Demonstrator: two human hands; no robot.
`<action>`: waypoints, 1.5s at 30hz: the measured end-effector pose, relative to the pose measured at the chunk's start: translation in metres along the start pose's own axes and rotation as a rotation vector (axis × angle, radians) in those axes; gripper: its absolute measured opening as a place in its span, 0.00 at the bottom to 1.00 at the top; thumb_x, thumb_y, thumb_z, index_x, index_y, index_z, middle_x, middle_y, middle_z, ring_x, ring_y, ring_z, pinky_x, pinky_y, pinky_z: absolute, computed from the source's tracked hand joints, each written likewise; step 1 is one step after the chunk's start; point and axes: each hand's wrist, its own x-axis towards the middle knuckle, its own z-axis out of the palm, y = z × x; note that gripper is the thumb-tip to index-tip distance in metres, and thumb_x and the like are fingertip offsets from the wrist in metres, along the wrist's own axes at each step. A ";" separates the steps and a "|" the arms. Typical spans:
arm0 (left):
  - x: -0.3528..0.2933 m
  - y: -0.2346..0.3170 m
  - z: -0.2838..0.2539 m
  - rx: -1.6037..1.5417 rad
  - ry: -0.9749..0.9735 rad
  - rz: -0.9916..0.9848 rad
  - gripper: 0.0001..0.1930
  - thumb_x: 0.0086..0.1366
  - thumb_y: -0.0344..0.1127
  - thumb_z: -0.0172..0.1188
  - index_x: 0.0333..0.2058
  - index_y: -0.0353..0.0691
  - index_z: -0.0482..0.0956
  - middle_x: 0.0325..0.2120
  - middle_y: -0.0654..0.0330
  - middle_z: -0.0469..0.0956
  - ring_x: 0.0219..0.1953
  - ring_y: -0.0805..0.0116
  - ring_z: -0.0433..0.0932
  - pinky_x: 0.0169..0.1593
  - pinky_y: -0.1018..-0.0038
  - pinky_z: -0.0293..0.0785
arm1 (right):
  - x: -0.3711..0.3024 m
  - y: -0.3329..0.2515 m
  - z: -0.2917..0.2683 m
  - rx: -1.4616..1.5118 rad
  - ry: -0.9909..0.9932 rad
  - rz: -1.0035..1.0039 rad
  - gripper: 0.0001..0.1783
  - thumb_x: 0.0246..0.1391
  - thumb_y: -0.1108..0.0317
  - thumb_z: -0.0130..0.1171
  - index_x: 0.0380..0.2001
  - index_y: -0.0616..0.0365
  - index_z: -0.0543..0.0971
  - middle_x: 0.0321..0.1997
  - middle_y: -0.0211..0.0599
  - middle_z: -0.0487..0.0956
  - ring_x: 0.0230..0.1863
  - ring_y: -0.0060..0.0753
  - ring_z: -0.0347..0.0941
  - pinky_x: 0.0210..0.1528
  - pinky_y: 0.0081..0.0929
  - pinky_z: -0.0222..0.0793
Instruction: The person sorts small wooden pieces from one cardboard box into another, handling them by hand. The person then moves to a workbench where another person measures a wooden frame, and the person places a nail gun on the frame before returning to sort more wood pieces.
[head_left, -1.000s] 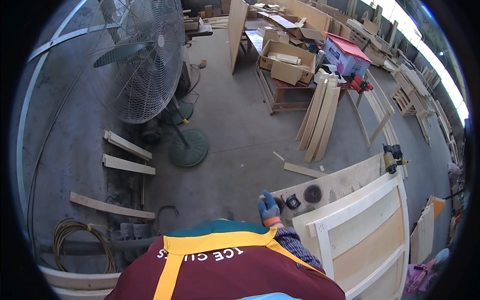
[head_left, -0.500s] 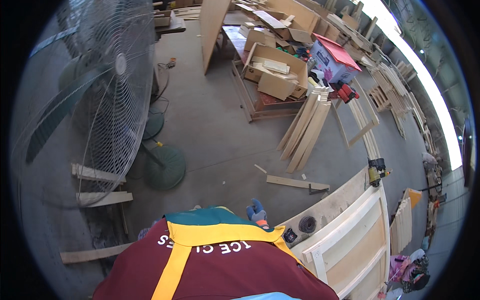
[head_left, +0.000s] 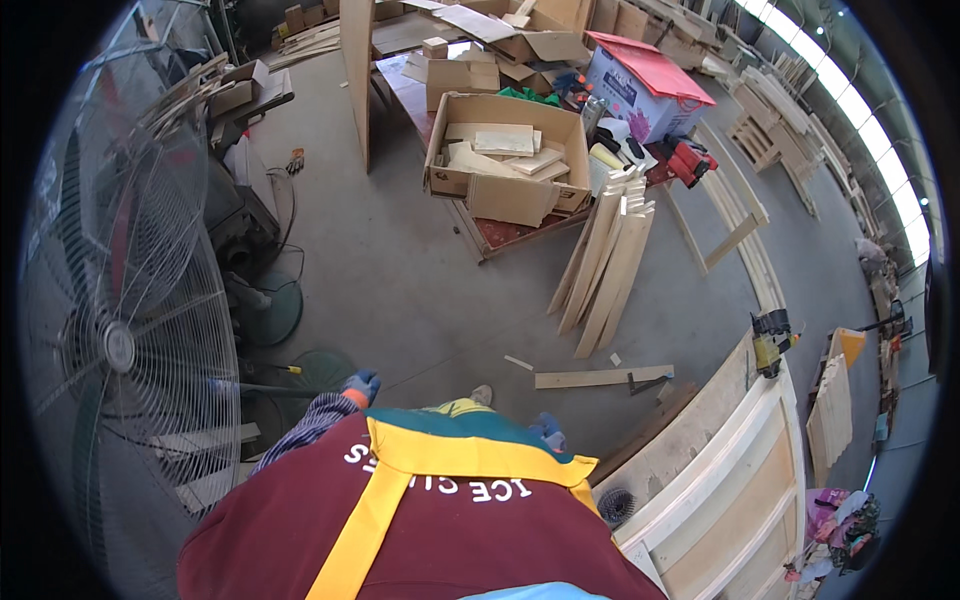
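My left hand (head_left: 363, 386), in a blue work glove with an orange cuff, hangs out past my left side, near the fan's round base. Its fingers are loosely bent and nothing shows in them. The apron front partly covers my right hand (head_left: 548, 431), also blue-gloved, with its fingers apart and no object visible in it. Nearest to that hand is a wooden bench board (head_left: 650, 445), with a dark nail coil (head_left: 617, 505) on it. Beside the board lies a pale framed wooden panel (head_left: 735, 480). A yellow and black nail gun (head_left: 768, 355) rests at its far end.
A large caged fan (head_left: 118, 345) stands at left. Ahead, an open carton (head_left: 510, 205) of wood pieces sits on a low table, beside a red-lidded box (head_left: 645, 95). Slats (head_left: 610, 260) lean there. A board (head_left: 590, 380) lies on the floor; an upright plywood sheet (head_left: 355, 85) stands behind.
My view has turned and moved ahead, so the fan sits lower and further left and the carton looks nearer. My left hand has come into sight; my right has sunk partly behind the apron.
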 end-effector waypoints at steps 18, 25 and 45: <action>0.429 0.433 -0.068 0.439 0.237 0.687 0.33 0.54 0.43 0.65 0.59 0.45 0.67 0.57 0.49 0.68 0.58 0.48 0.66 0.60 0.58 0.64 | 0.104 -0.017 -0.063 0.533 0.560 0.353 0.23 0.53 0.72 0.58 0.54 0.57 0.73 0.32 0.30 0.76 0.25 0.21 0.68 0.29 0.23 0.68; 0.547 0.454 -0.042 0.671 -0.055 0.664 0.35 0.51 0.40 0.67 0.58 0.45 0.64 0.57 0.50 0.66 0.58 0.48 0.66 0.59 0.57 0.66 | 0.092 -0.054 -0.001 0.461 0.555 0.541 0.23 0.54 0.70 0.58 0.54 0.59 0.73 0.34 0.32 0.77 0.29 0.24 0.70 0.33 0.25 0.70; 0.297 0.544 0.029 -0.579 -1.163 0.712 0.25 0.69 0.38 0.54 0.61 0.36 0.64 0.57 0.56 0.70 0.57 0.65 0.69 0.58 0.68 0.67 | 0.265 -0.287 -0.048 0.801 0.441 -0.288 0.25 0.56 0.66 0.61 0.57 0.59 0.72 0.53 0.39 0.77 0.51 0.29 0.73 0.55 0.28 0.66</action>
